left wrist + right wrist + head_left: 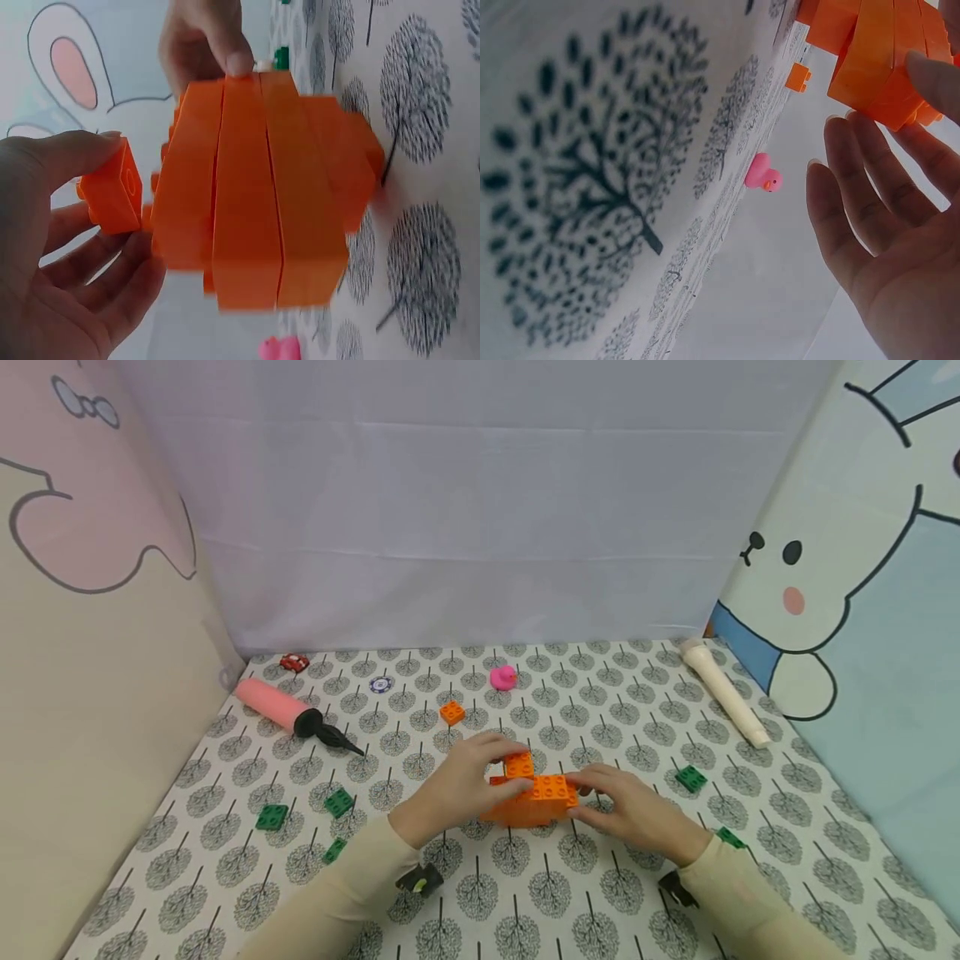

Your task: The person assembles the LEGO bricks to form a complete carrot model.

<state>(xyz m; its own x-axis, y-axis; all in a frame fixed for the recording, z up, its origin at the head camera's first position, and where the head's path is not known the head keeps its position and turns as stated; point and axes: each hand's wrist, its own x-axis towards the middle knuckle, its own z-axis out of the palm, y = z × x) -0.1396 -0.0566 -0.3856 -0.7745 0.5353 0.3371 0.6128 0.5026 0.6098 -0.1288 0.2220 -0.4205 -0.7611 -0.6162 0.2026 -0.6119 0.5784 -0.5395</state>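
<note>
My left hand (pixel 459 783) pinches a small orange toy brick (pixel 111 195) between thumb and fingers. That brick is tilted in the left wrist view, just beside the studded top of a stacked orange block build (pixel 247 195). The build consists of several layers, narrower toward its base, and stands on the patterned cloth in front of me. At its right end, my right hand (pixel 633 806) grips the build, thumb on the near side and fingertips on the far side. In the right wrist view the fingers (pixel 859 176) of this hand are spread along the orange bricks.
A loose orange brick (pixel 452 712) and a pink duck (pixel 503 677) lie beyond the build. Green bricks (pixel 272 817) are scattered on both sides. Farther left are a pink pump (pixel 273 703), a red toy car (pixel 294 662) and a chip (pixel 381 684); a white tube (pixel 723 692) lies right.
</note>
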